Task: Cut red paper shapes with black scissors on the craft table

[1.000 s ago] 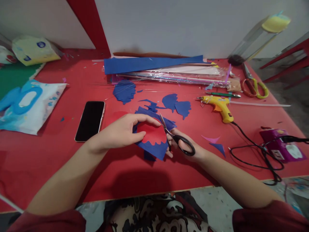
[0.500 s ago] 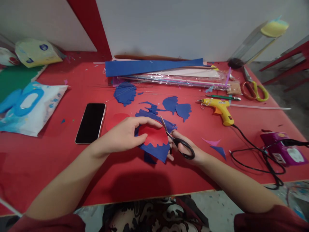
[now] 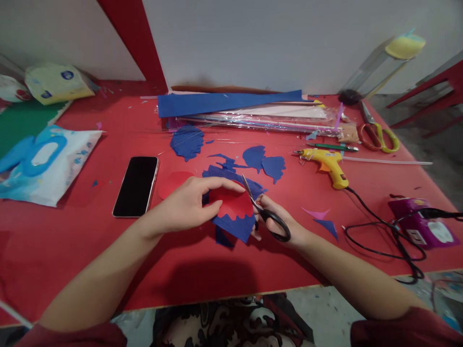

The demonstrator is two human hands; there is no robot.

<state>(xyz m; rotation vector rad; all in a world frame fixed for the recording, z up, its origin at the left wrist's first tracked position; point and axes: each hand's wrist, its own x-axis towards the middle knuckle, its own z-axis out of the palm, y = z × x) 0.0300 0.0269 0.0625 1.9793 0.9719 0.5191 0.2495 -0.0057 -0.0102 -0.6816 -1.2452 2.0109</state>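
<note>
My left hand pinches a red scallop-edged piece laid over a blue sheet, thumb and fingers on the red. From the right, my right hand grips black-handled scissors. Their blades run along the right edge of the red and blue pieces; how far they part is hard to make out. Behind the hands lie a blue strip with a ragged end and blue petal-shaped cutouts. Another red piece rests beside my left wrist.
A black phone and a wipes pack lie to the left. On the right are a yellow glue gun, its black cord, a purple box and yellow-red scissors. Blue sheets and wrapped sticks lie along the wall.
Both hands hold nearly the same pose, with the scissors staying at the right edge of the pieces. The view has shifted slightly.
</note>
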